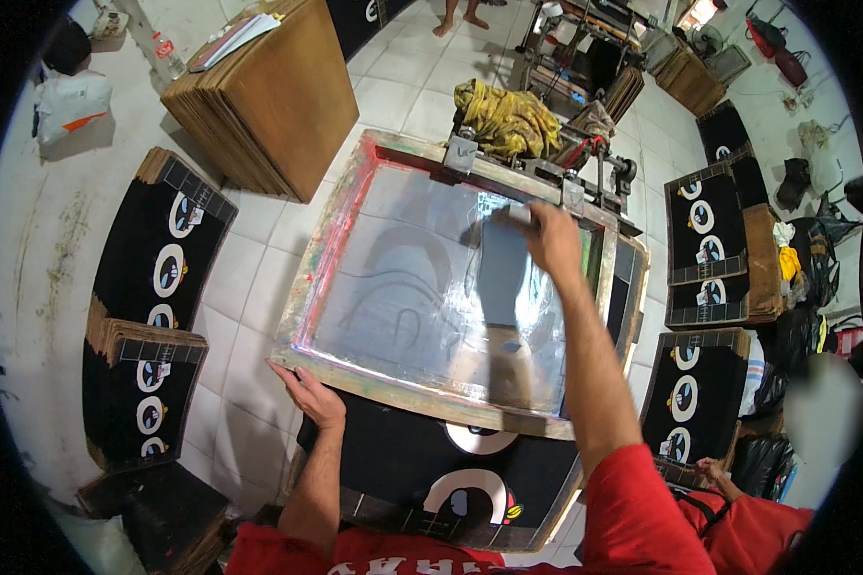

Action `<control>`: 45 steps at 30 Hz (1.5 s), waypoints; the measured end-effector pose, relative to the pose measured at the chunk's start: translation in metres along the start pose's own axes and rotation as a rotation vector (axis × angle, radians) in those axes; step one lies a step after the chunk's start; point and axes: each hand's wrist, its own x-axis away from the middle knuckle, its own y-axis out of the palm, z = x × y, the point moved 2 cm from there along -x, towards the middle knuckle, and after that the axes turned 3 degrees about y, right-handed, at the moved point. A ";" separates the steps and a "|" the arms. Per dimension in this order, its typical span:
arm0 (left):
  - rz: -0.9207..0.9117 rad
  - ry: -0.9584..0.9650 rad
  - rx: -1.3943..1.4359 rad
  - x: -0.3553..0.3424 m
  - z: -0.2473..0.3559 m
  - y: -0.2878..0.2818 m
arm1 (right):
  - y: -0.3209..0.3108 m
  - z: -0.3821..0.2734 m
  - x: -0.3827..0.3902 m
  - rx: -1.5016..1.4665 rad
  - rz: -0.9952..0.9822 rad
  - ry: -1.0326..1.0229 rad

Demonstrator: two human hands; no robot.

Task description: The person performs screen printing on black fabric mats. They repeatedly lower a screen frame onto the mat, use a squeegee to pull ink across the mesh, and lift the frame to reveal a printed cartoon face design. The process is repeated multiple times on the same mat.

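Note:
A wooden-framed printing screen [431, 410] lies in front of me, its near edge over a black board [374, 450] printed with white rings. My left hand [316, 398] holds the frame at its near left corner, fingers stretched along the edge. Toward the far right of the mesh, my right hand [553, 241] is closed on a small pale block-like pad [516, 217], pressed on or close above the mesh. Its exact kind is partly hidden by my fingers. Shiny wet-looking streaks and faint ring and curve outlines show on the mesh.
Metal hinge clamps [460, 153] hold the frame's far side, with a yellow stained cloth [508, 117] behind. A tall stack of brown boards [268, 96] stands far left. Black printed boards [168, 259] lean at both sides. A person in a red sleeve [753, 522] is at lower right.

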 end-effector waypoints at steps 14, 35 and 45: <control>-0.099 0.078 0.492 -0.043 0.091 -0.056 | -0.139 -0.149 0.235 -0.177 0.532 0.030; -0.945 -0.694 -0.578 0.164 -0.311 -0.257 | -0.360 -0.138 -0.050 0.173 0.649 0.128; -0.876 -0.153 -0.631 0.205 -0.284 -0.275 | -0.383 -0.100 -0.097 0.307 0.603 0.128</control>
